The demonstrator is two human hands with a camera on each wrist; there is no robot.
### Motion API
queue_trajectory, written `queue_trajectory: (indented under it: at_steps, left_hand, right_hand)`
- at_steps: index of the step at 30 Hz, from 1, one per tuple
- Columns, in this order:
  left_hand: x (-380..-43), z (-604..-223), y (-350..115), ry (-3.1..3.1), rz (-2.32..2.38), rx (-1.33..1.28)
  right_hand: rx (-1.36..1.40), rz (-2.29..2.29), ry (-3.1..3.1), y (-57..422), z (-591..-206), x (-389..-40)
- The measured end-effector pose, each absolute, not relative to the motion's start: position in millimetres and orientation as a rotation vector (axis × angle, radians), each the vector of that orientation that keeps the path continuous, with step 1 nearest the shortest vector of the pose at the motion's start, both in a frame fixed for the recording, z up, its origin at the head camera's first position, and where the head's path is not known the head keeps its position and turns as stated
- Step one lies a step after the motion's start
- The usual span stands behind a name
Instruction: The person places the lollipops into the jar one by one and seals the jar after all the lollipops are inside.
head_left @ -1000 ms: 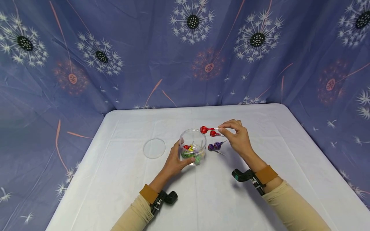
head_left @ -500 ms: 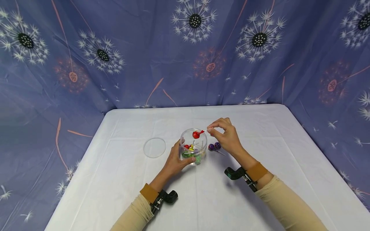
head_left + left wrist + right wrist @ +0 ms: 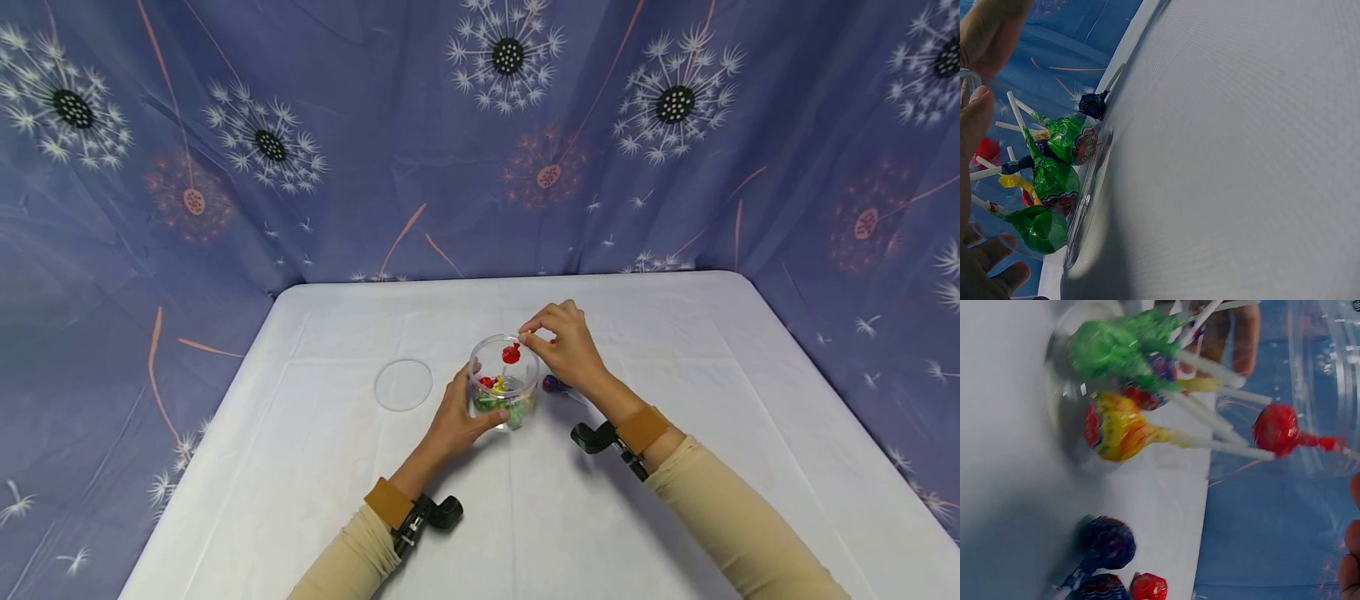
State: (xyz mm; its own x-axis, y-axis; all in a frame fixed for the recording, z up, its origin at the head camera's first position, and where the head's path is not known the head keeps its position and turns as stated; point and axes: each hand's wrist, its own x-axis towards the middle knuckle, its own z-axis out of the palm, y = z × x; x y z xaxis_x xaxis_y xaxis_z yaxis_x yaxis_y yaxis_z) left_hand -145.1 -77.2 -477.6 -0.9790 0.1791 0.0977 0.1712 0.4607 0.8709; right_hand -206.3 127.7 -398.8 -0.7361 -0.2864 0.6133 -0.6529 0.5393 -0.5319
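My left hand (image 3: 456, 415) grips the side of a clear round plastic jar (image 3: 524, 377), thumb at the front. Inside the jar stand several wrapped lollipops, among them a green lollipop (image 3: 1055, 181) and a yellow lollipop (image 3: 1117, 427), their sticks pointing up. My right hand (image 3: 567, 348) is at the jar's right rim and pinches the stick of a red lollipop (image 3: 511, 355). That candy hangs head down within the jar's mouth, above the other sticks in the right wrist view (image 3: 1277, 430).
On the white table right of the jar lie dark purple lollipops (image 3: 1108, 542) and another red lollipop (image 3: 1149, 586), partly hidden by my right hand in the head view. A clear round lid (image 3: 403, 385) lies left of the jar. A blue dandelion-print curtain (image 3: 360, 167) hangs behind.
My right hand has moved left with the red lollipop, from beyond the jar's right rim to over and into its mouth. The candy has tipped head down. My left hand has kept its place.
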Motion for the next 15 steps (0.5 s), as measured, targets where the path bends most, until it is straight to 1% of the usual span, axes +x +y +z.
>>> queue_trajectory:
  at_steps: [5,15]
  left_hand:
    - [-144.3,-477.3,-76.5,2.68,1.596,0.329]
    - [-143.7,-477.0,-76.6,2.696,1.599,0.348]
  right_hand:
    - [0.718,1.047,-2.405,130.5,-401.8,-207.4]
    - [0.59,1.145,-2.419,149.1,-398.7,-200.8]
